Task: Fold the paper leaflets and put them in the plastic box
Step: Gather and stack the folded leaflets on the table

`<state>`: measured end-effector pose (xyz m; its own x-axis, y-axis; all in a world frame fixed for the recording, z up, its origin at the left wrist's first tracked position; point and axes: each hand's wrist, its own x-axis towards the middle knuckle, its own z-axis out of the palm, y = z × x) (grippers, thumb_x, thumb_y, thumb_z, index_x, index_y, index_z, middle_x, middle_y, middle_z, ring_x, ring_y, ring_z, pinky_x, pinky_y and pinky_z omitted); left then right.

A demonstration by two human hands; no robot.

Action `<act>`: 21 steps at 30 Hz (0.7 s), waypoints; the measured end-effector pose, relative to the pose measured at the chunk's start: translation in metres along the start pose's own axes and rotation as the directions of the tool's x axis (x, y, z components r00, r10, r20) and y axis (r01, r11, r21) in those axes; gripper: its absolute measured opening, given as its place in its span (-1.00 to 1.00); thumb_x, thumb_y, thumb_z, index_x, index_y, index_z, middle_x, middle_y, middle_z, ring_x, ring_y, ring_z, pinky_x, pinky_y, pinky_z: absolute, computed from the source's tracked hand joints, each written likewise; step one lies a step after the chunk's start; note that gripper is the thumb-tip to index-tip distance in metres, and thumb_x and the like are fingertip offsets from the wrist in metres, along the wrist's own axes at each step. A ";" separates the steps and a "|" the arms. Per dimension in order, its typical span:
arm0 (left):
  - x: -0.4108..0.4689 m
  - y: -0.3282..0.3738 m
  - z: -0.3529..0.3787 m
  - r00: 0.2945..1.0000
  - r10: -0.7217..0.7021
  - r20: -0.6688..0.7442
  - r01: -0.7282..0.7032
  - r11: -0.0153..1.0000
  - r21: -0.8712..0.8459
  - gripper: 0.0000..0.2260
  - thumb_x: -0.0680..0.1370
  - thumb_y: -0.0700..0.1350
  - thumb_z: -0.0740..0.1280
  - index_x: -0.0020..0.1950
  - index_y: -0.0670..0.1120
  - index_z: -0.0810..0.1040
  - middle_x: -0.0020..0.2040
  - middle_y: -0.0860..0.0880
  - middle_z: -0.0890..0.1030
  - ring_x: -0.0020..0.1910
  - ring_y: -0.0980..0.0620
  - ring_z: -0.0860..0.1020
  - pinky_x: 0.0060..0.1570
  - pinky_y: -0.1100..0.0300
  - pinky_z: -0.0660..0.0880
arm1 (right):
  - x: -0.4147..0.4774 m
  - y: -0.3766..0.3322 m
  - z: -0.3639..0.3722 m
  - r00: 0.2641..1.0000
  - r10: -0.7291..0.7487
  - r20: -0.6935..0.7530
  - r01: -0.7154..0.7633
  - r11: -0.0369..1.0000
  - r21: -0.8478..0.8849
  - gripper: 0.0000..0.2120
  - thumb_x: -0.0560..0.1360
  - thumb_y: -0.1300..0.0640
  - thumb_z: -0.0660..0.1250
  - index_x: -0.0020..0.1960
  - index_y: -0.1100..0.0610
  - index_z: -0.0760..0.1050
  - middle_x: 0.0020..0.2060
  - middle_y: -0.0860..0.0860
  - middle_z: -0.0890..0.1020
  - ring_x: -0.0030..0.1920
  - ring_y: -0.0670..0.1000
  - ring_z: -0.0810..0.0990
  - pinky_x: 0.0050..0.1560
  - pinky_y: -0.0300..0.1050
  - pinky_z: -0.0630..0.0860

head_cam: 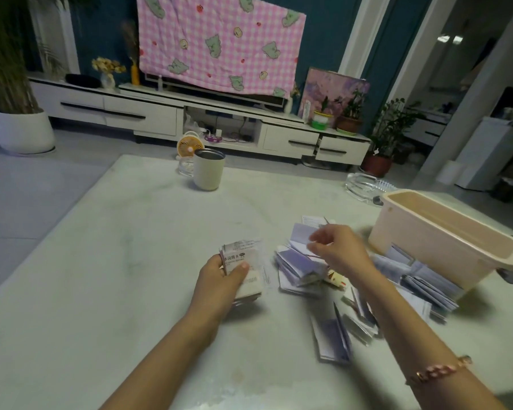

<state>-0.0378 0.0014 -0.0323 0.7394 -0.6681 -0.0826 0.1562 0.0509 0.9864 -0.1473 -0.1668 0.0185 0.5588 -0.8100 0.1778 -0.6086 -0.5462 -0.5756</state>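
Holding a folded stack of leaflets [243, 272] in the left hand [219, 279], thumb pressed on top.
Thin, light paper, probably best pinched across the creases; the right hand [338, 255] hovers half-curled over the loose pile [302, 261] (grip unclear). The plastic box [444, 235] looks empty.

Both forearms are bare, with no sleeves in view. The right wrist wears a pink chain-link bracelet [438, 370] (its clasp end looks gold-toned).

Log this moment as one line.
left hand: holds folded leaflets | right hand: over loose pile, grip unclear | box: right of pile
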 end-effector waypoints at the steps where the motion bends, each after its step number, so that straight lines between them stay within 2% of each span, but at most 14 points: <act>1: 0.000 -0.001 0.001 1.000 -0.006 0.001 0.006 1.000 0.009 -0.90 0.56 -0.27 0.27 0.03 -0.11 0.50 -0.18 0.03 0.60 -0.26 0.12 0.57 -0.44 0.44 0.47 | 0.004 0.006 0.006 0.997 0.044 0.056 -0.042 0.998 -0.049 -0.83 0.42 0.16 0.41 -0.02 0.19 0.57 -0.16 0.04 0.62 -0.15 0.01 0.55 -0.22 -0.24 0.42; 3: 0.001 -0.001 0.002 1.000 -0.012 0.003 0.012 1.000 0.012 -0.89 0.56 -0.26 0.27 -0.04 -0.05 0.49 -0.18 0.06 0.60 -0.26 0.13 0.57 -0.42 0.46 0.47 | 0.006 0.012 0.017 0.983 0.110 0.145 -0.094 0.989 -0.114 -0.74 0.38 0.06 0.45 0.00 0.14 0.51 -0.10 0.05 0.61 -0.11 0.03 0.56 -0.13 -0.17 0.43; 5: 0.001 -0.002 0.005 0.999 -0.032 0.004 0.032 0.999 0.005 -0.86 0.56 -0.26 0.27 -0.08 -0.02 0.48 -0.19 0.07 0.59 -0.26 0.14 0.57 -0.43 0.46 0.46 | 0.004 0.011 0.022 0.971 0.143 0.194 -0.110 0.980 -0.168 -0.68 0.36 0.05 0.47 0.02 0.15 0.48 -0.06 0.05 0.58 -0.06 0.03 0.53 -0.10 -0.14 0.41; 7: 0.000 -0.004 0.005 0.998 -0.069 -0.004 0.069 0.998 -0.012 -0.89 0.57 -0.25 0.26 -0.04 -0.04 0.50 -0.17 0.04 0.60 -0.26 0.12 0.57 -0.43 0.42 0.47 | 0.002 0.008 0.025 0.964 0.164 0.209 -0.123 0.973 -0.195 -0.63 0.36 0.07 0.50 0.07 0.19 0.48 -0.02 0.06 0.57 -0.02 0.04 0.53 -0.10 -0.16 0.40; 10: 0.000 -0.004 0.004 0.992 -0.129 -0.005 0.128 0.990 -0.058 -0.88 0.58 -0.24 0.24 0.08 -0.11 0.51 -0.10 -0.02 0.62 -0.21 0.04 0.59 -0.25 0.25 0.52 | 0.002 0.004 0.029 0.963 0.186 0.194 -0.147 0.969 -0.199 -0.62 0.35 0.11 0.51 0.07 0.26 0.50 -0.01 0.13 0.62 -0.01 0.09 0.57 -0.19 -0.20 0.34; 11: 0.000 -0.005 0.004 0.990 -0.142 -0.002 0.142 0.987 -0.077 -0.87 0.58 -0.24 0.23 0.10 -0.12 0.51 -0.09 -0.04 0.63 -0.19 0.02 0.59 -0.20 0.21 0.53 | 0.002 0.004 0.029 0.964 0.185 0.193 -0.144 0.967 -0.211 -0.65 0.34 0.12 0.51 0.02 0.26 0.51 -0.04 0.15 0.62 -0.03 0.10 0.58 -0.21 -0.19 0.33; 13: 0.001 -0.003 0.001 0.989 -0.149 -0.007 0.147 0.984 -0.095 -0.85 0.60 -0.24 0.20 0.12 -0.13 0.50 -0.06 -0.06 0.63 -0.17 0.00 0.60 -0.12 0.15 0.53 | 0.002 0.006 0.029 0.973 0.144 0.180 -0.110 0.976 -0.186 -0.82 0.36 0.16 0.46 -0.21 0.19 0.47 -0.27 0.11 0.55 -0.23 0.06 0.53 -0.29 -0.16 0.29; 14: 0.001 -0.002 0.001 0.989 -0.147 -0.011 0.145 0.984 -0.104 -0.85 0.60 -0.24 0.18 0.13 -0.14 0.50 -0.04 -0.08 0.63 -0.15 -0.02 0.60 -0.06 0.11 0.53 | 0.002 0.006 0.028 0.979 0.118 0.165 -0.099 0.988 -0.118 -0.79 0.38 0.20 0.41 -0.32 0.15 0.38 -0.38 0.06 0.46 -0.33 0.03 0.43 -0.32 -0.15 0.26; 16: 0.003 -0.002 -0.002 0.989 -0.146 -0.021 0.142 0.983 -0.113 -0.83 0.61 -0.23 0.17 0.15 -0.15 0.49 -0.01 -0.11 0.62 -0.11 -0.06 0.60 0.04 0.04 0.52 | -0.001 0.002 0.024 0.998 0.038 0.058 -0.040 0.999 0.035 -0.67 0.42 0.24 0.31 -0.42 0.12 0.23 -0.48 0.01 0.28 -0.41 0.00 0.26 -0.37 -0.15 0.20; 18: 0.005 -0.002 -0.003 0.990 -0.138 -0.028 0.135 0.984 -0.114 -0.82 0.62 -0.21 0.16 0.15 -0.15 0.50 0.00 -0.12 0.63 -0.10 -0.06 0.60 0.04 0.03 0.51 | -0.008 -0.008 0.016 0.997 0.007 -0.078 0.008 0.981 0.196 -0.66 0.46 0.24 0.29 -0.42 0.13 0.23 -0.50 0.00 0.24 -0.44 -0.02 0.20 -0.40 -0.16 0.13; 19: 0.005 -0.003 -0.003 0.990 -0.136 -0.030 0.132 0.984 -0.119 -0.82 0.62 -0.20 0.16 0.15 -0.15 0.50 0.00 -0.11 0.63 -0.11 -0.05 0.59 -0.01 0.07 0.51 | -0.014 -0.014 0.014 0.997 0.013 -0.070 0.009 0.949 0.315 -0.68 0.48 0.22 0.30 -0.39 0.14 0.28 -0.50 -0.01 0.26 -0.44 -0.03 0.20 -0.39 -0.15 0.13; 21: 0.004 -0.003 -0.001 0.991 -0.127 -0.036 0.122 0.986 -0.109 -0.82 0.62 -0.20 0.16 0.14 -0.15 0.51 -0.02 -0.11 0.63 -0.13 -0.04 0.59 -0.08 0.12 0.51 | -0.031 -0.030 0.014 0.995 -0.011 0.095 -0.044 0.831 0.555 -0.71 0.51 0.18 0.32 -0.36 0.13 0.36 -0.51 -0.05 0.30 -0.48 -0.08 0.22 -0.43 -0.21 0.16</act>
<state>-0.0344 -0.0010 -0.0358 0.7366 -0.6422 -0.2119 0.3161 0.0499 0.9474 -0.1382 -0.1217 0.0190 0.6167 -0.7798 0.1072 -0.2174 -0.2997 -0.9289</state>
